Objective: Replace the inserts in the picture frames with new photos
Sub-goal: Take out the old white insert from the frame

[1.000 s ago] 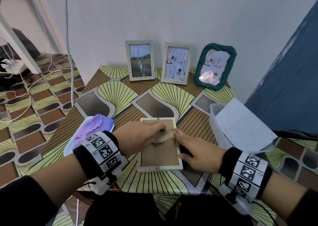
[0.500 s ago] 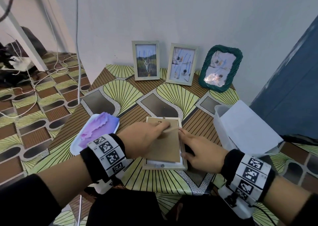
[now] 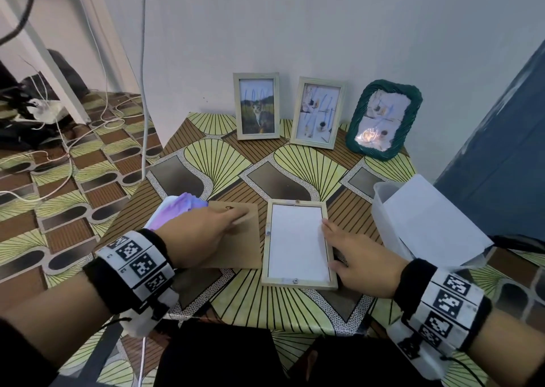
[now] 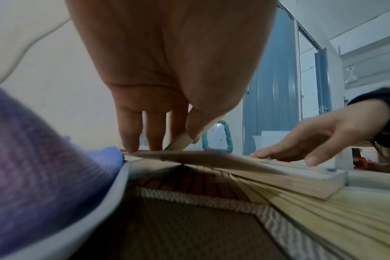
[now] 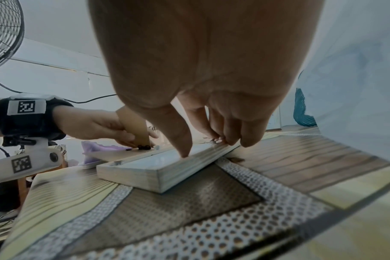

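Lying face down at the counter's (image 3: pixel 392 304) centre, the pale wooden frame (image 3: pixel 298 284) shows its white insert (image 3: pixel 297 240), the right hand (image 3: pixel 358 264) resting straight-fingered on its 3 o'clock rail while the left hand's (image 3: pixel 196 239) grip pinches the brown backing board's (image 3: pixel 249 251) stand at 9 o'clock.

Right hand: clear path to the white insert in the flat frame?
Likely yes. The backing board is off to the left in the left hand, leaving the white insert uncovered; the right hand already rests on the frame edge beside it.
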The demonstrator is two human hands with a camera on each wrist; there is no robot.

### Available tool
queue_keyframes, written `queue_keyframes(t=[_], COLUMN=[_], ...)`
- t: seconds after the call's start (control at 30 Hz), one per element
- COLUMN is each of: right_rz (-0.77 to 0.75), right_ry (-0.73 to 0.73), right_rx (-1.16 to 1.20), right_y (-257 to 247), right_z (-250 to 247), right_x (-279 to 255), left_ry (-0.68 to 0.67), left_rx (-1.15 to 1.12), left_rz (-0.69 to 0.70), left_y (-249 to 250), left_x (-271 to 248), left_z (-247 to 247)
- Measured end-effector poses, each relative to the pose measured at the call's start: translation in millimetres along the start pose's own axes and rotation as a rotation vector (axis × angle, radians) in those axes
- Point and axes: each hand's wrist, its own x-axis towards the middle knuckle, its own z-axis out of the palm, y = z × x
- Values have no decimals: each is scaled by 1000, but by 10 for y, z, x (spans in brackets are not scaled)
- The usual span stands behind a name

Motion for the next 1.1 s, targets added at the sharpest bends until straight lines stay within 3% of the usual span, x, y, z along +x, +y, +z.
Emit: queue_keyframes(t=[0.23,0.5,0.8,0.97,1.1], right_rz=[1,13,-16,-16,31], right_ry=[7,3,49,371,312], right_rx=[10,17,74,65,-62], right_y=[25,32,35,-88,-134], right_z=[13,34,21,-74,-141], right_x=[-6,8,5,49,172], left_ry=[-270,-322,-289,-48,10], left_rx=[113,287,195,54,-19], left_rz=[35,105,11,46,53], left_y=[-6,166,118,199,363], left_x=[-46,-53,11,185,427], left_z=[151,285,197,-77,-95])
